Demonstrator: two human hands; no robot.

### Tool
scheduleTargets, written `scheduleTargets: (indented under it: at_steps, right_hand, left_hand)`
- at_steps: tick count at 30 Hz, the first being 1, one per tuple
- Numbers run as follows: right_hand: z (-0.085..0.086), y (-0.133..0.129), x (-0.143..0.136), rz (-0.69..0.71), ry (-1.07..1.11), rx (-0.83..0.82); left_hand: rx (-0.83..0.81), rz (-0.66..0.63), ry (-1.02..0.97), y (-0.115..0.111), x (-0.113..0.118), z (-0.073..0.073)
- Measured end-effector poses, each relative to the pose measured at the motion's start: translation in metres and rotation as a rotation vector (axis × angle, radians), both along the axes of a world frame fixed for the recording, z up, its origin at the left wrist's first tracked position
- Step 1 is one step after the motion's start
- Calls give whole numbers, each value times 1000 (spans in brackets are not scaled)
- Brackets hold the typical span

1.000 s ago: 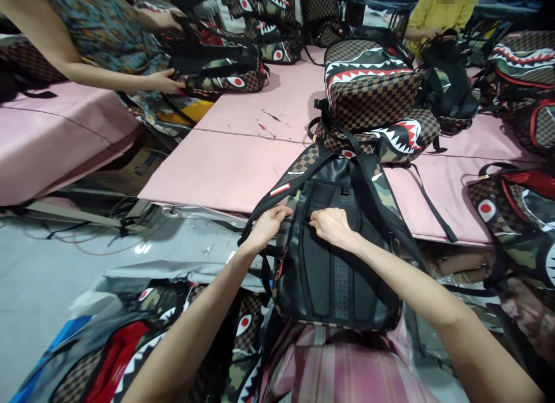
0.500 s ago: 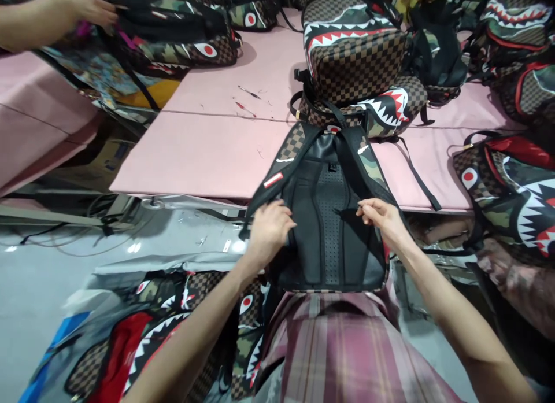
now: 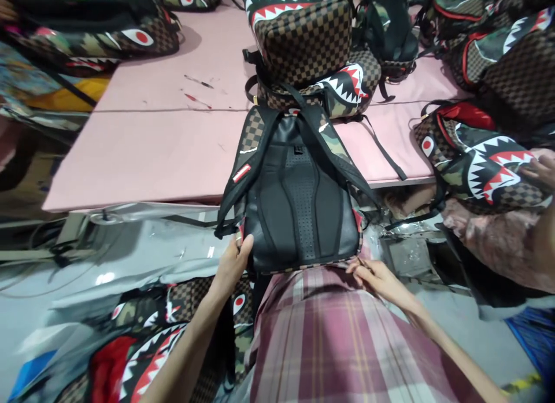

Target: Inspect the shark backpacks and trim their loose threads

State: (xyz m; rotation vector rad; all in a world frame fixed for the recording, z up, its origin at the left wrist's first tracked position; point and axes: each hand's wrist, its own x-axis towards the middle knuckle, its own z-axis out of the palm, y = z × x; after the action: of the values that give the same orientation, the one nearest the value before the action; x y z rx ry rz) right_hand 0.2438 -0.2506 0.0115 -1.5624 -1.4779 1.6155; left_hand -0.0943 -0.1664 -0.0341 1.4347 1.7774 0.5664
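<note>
A black padded backpack (image 3: 277, 212) lies back panel up, its lower end against the plaid apron (image 3: 321, 333) on my lap and its top on the pink table. My left hand (image 3: 234, 261) is closed on the lower left side, thumb on the panel edge and fingers out of sight beneath. By the lower right corner, my right hand (image 3: 375, 278) is closed in a pinch. Something small and dark shows between its fingers; I cannot make out what. Both shoulder straps (image 3: 333, 143) lie up along the pack, one with a red label.
Checkered shark-mouth backpacks (image 3: 307, 44) are piled on the pink table (image 3: 143, 160) ahead. Two thin tools (image 3: 197, 100) lie there. At right, another person's hand (image 3: 540, 169) touches a shark backpack (image 3: 481, 154). More bags (image 3: 151, 357) sit low at left.
My left hand has moved down from the left strap to the pack's lower side. My right hand has dropped from over the panel to the bottom right corner. The view has shifted right.
</note>
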Motion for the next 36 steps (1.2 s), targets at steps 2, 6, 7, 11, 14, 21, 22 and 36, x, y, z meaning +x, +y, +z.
scheduleTargets:
  at_steps: [2,6,7,11,14,21,22,36]
  right_hand:
    - [6,-2,-15,-1,-148,111]
    - [14,7,-32,6,-489,436]
    - [15,10,-36,35,-554,526]
    - [16,27,-55,221,-661,810]
    - [17,39,-67,331,-691,987]
    - [15,49,-75,293,-689,1272]
    - [15,49,-75,289,-681,1283]
    - [-21,6,-43,9,-325,464]
  left_hand:
    - [63,-29,133,-1,5,16]
    - [412,45,377,-28,15,40]
    - [504,13,414,-38,21,40]
    - [670,-170,526,-68,49,27]
    - [723,-143,572,-74,61,18]
    - [804,-99,597,-72,77,29]
    - [804,-91,611,-71,81,31]
    - [-4,186,-274,-37,-17,14]
